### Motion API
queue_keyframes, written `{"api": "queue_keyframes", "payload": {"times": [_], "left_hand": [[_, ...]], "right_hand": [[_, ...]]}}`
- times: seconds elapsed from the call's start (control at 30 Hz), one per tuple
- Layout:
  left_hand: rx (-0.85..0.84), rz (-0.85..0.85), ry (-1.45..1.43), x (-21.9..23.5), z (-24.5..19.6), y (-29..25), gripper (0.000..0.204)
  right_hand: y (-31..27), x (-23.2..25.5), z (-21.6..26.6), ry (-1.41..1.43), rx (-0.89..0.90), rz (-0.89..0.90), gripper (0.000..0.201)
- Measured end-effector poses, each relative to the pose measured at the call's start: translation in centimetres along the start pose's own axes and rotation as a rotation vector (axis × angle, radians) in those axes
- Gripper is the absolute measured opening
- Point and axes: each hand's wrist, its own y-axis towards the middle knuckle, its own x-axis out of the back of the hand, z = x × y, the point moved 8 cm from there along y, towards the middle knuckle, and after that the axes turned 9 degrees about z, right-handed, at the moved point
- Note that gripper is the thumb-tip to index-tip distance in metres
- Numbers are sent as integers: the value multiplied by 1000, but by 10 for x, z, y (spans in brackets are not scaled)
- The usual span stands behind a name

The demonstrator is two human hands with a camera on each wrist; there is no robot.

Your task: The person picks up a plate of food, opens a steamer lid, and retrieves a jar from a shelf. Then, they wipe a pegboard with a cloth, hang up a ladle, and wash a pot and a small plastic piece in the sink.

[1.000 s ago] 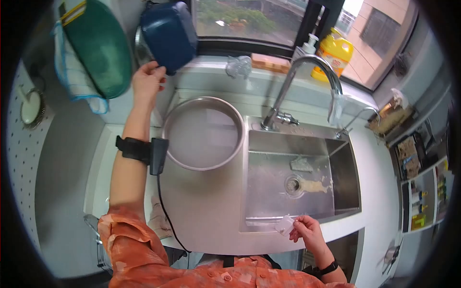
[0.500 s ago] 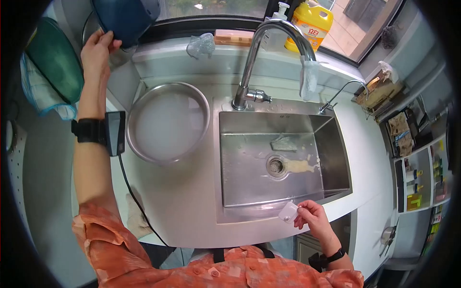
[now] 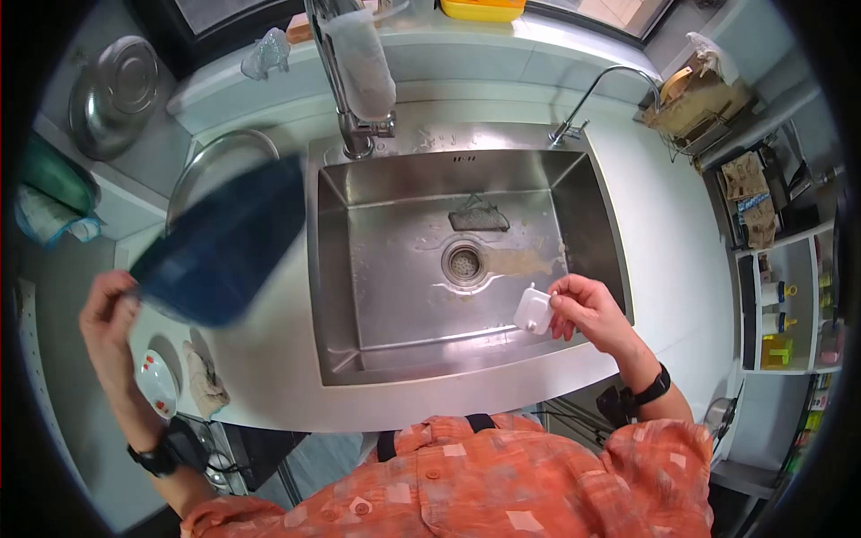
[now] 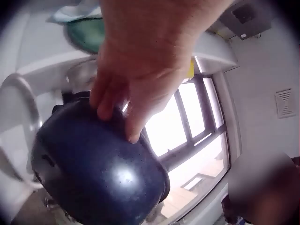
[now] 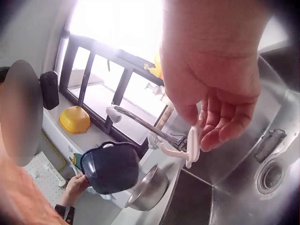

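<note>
My left hand (image 3: 109, 327) pinches the edge of a dark blue plastic basin (image 3: 229, 247), held tilted over the counter left of the sink. Fingers and thumb grip its rim in the left wrist view, where the rounded underside shows. In the head view it overlaps a round steel basin (image 5: 149, 187) of cloudy water, hiding most of it. Over the front right part of the sink (image 3: 395, 296), my right hand (image 3: 587, 316) pinches a white plastic wall hook (image 3: 534, 310) by its square back plate. Its curved prong (image 5: 172, 152) sticks out in the right wrist view.
A faucet (image 3: 350, 134) with a white cloth rises behind the sink, a thin second tap (image 3: 592, 94) to its right. A mesh pad (image 3: 478, 215) lies near the drain. A flowered dish (image 3: 157, 384) and a beige cloth (image 3: 206, 386) sit at the counter's left.
My left hand has brought the blue basin from the back wall down toward me over the counter, baring a steel lid-like dish behind. The right hand keeps the hook. The head view has shifted right and down.
</note>
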Motion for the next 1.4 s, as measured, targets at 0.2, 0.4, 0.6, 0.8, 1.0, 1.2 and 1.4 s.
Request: {"api": "queue_keyframes", "payload": {"times": [0.2, 0.4, 0.6, 0.8, 1.0, 1.2, 1.4], "left_hand": [[-111, 327, 58, -197, -46, -35, 25], [-105, 321, 209, -327, 38, -36, 21], [89, 543, 373, -368, 80, -38, 29], [505, 854, -720, -370, 37, -31, 42], [529, 658, -1135, -375, 43, -20, 36], [555, 524, -1375, -365, 45, -12, 42], [549, 497, -1396, -360, 48, -11, 41]], "right_hand": [[28, -1, 9, -101, -37, 83, 17], [60, -22, 6, -262, -132, 159, 15], [101, -53, -5, -346, -192, 310, 18], [139, -86, -9, -249, -182, 475, 18], [172, -93, 26, -430, -82, 544, 30], [227, -54, 165, -777, 519, -89, 38], [262, -49, 153, -755, 619, -11, 19]]}}
